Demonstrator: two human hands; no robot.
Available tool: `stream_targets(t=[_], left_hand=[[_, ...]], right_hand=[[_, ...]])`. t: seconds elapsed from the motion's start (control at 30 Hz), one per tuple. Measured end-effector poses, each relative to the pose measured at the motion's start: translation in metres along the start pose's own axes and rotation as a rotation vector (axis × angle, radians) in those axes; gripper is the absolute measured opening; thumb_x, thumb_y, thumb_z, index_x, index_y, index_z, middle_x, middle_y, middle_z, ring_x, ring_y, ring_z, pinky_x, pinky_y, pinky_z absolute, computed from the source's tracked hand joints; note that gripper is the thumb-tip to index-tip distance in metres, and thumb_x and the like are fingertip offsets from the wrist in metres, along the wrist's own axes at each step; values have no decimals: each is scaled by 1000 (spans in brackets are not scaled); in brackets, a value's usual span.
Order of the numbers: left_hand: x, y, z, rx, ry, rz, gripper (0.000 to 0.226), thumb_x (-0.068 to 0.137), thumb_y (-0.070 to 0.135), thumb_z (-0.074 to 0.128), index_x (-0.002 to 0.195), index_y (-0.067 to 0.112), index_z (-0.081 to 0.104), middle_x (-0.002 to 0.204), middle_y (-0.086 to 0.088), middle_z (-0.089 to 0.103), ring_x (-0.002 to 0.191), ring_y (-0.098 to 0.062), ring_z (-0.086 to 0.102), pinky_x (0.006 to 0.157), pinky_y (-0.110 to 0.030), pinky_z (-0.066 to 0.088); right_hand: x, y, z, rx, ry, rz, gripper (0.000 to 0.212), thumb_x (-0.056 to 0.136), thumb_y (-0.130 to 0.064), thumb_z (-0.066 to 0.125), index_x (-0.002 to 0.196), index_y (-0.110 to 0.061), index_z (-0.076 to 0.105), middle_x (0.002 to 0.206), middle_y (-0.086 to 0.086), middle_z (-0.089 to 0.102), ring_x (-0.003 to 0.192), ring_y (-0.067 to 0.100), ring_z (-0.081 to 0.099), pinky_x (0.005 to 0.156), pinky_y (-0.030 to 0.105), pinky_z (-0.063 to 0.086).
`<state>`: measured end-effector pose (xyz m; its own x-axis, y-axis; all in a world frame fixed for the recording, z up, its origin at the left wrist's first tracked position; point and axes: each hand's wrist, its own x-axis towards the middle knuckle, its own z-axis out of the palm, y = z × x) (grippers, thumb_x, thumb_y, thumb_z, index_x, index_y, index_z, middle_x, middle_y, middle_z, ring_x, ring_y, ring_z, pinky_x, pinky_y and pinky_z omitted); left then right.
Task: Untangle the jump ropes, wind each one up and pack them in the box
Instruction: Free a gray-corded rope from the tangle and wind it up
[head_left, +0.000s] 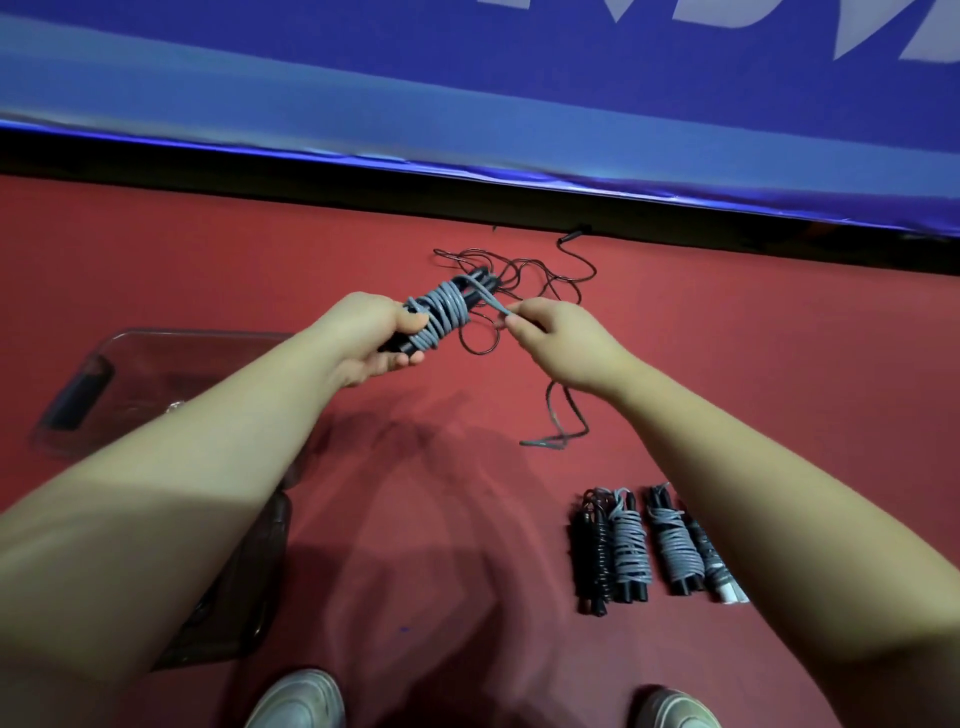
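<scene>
My left hand (371, 338) grips a pair of black handles with a grey jump rope (441, 312) wound round them, held above the red floor. A free length of that grey rope runs to my right hand (550, 338), which pinches it between thumb and fingers. Behind my hands a thin black rope (524, 280) lies tangled on the floor, and one strand trails down to a grey end (545, 441). Several wound ropes (649, 545) lie side by side at the lower right. A clear plastic box (83, 415) stands at the left, partly hidden by my left arm.
The clear lid (249, 597) lies on the floor under my left forearm. A blue padded barrier (467, 104) runs across the back, with a dark gap along its foot. Both of my shoes (301, 701) show at the bottom edge.
</scene>
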<state>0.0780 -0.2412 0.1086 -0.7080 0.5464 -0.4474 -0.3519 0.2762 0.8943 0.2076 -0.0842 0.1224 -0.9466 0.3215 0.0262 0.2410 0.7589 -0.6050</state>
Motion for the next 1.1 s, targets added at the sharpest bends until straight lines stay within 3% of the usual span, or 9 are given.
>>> stream_targets(t=[0.1, 0.27, 0.37, 0.53, 0.63, 0.77, 0.83, 1.0, 1.1], left_hand=[[-5, 4, 1, -224, -63, -30, 9, 94, 7, 50, 91, 2, 57, 78, -12, 60, 44, -14, 58, 35, -15, 39], [-14, 7, 0, -320, -306, -10, 15, 91, 10, 48, 101, 4, 58, 94, -14, 61, 55, -15, 58, 35, -12, 36], [-21, 5, -5, -157, -516, 35, 28, 78, 10, 58, 106, 5, 58, 93, -12, 61, 59, -14, 57, 34, -11, 32], [-36, 12, -1, 458, -780, 71, 38, 80, 10, 58, 118, 3, 57, 72, -7, 61, 57, -14, 54, 36, -14, 29], [-38, 8, 15, 846, -697, 32, 27, 89, 4, 60, 115, 11, 60, 71, -5, 61, 55, -14, 57, 38, -17, 32], [-29, -8, 33, 993, -545, -27, 21, 91, 6, 57, 111, 8, 61, 69, -8, 59, 50, -15, 55, 37, -17, 33], [-23, -16, 37, 996, -407, 3, 17, 91, 7, 56, 107, 3, 62, 64, -7, 58, 48, -15, 52, 38, -17, 33], [-11, -20, 29, 586, -144, 38, 14, 93, 6, 53, 106, 3, 58, 70, -8, 59, 49, -14, 52, 33, -16, 36], [-9, -16, 20, 244, -122, -4, 11, 94, 6, 52, 103, 5, 57, 70, -7, 60, 43, -9, 56, 34, -14, 37]], right_hand=[[-4, 6, 9, 112, -68, 13, 26, 100, -20, 40, 107, -14, 63, 67, -14, 46, 58, 0, 43, 60, 15, 36], [-11, 19, 19, 114, -169, -79, 20, 101, -17, 35, 101, -16, 55, 71, -5, 47, 67, 13, 52, 72, 27, 43], [-9, 29, 17, -9, -189, -137, 19, 101, -16, 37, 102, -15, 56, 79, -12, 52, 75, 14, 54, 74, 27, 42], [-1, 48, 2, -467, -388, -170, 23, 96, -23, 48, 106, -7, 61, 94, 4, 63, 85, 25, 57, 76, 34, 46], [0, 41, -8, -683, -513, -86, 22, 97, -29, 44, 104, -17, 61, 73, -5, 56, 82, 22, 57, 66, 28, 38], [3, 24, -13, -774, -404, -96, 24, 92, -26, 51, 111, -18, 63, 99, 5, 64, 94, 27, 57, 66, 28, 35], [5, 14, -12, -788, -330, -86, 25, 93, -27, 50, 111, -15, 62, 99, 7, 62, 92, 28, 55, 66, 28, 36], [4, -2, -7, -653, -181, -36, 26, 95, -23, 42, 106, -8, 59, 101, 12, 61, 83, 29, 51, 66, 30, 38], [0, -1, -6, -538, -69, -17, 28, 99, -25, 37, 115, -11, 55, 106, 11, 62, 93, 31, 56, 68, 31, 39]])
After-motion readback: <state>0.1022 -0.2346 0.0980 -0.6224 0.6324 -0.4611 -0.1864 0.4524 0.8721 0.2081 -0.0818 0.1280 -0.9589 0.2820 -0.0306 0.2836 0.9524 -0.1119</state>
